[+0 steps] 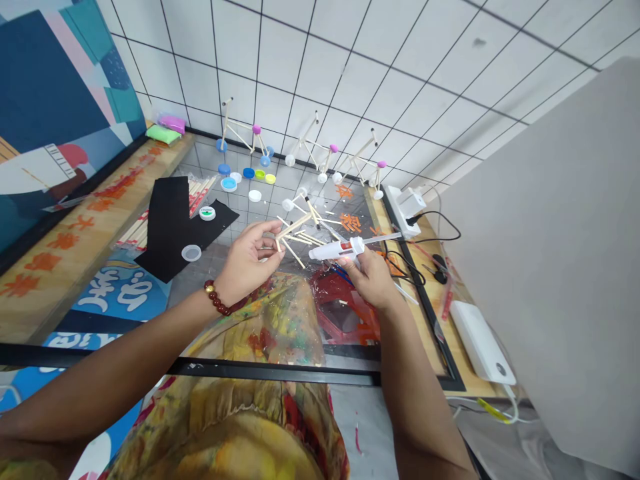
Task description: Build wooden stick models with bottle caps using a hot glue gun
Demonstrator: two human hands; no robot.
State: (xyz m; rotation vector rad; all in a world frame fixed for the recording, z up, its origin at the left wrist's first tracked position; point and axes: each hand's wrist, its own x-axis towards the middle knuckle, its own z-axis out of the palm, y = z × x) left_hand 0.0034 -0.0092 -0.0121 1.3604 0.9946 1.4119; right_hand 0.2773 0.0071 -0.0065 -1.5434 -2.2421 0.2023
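My left hand (253,257) pinches a small frame of thin wooden sticks (294,227) between thumb and fingers. A dark-ended stick crosses its far end, and a white bottle cap (288,205) shows just beyond; whether the cap is joined to the frame I cannot tell. In my right hand (374,277) is a white glue gun (337,249), its nozzle pointing left toward the sticks and a clear glue stick jutting from the back. Loose sticks (313,239) lie under and between both hands on the glass tabletop.
Bicycle-like stick models (307,143) with cap wheels stand along the back. Bottle caps (249,173), black sheets (167,227) and bagged sticks (200,193) lie left. Rightward are a power strip (403,212), black cable (440,215), scissors (440,270) and a white box (481,343).
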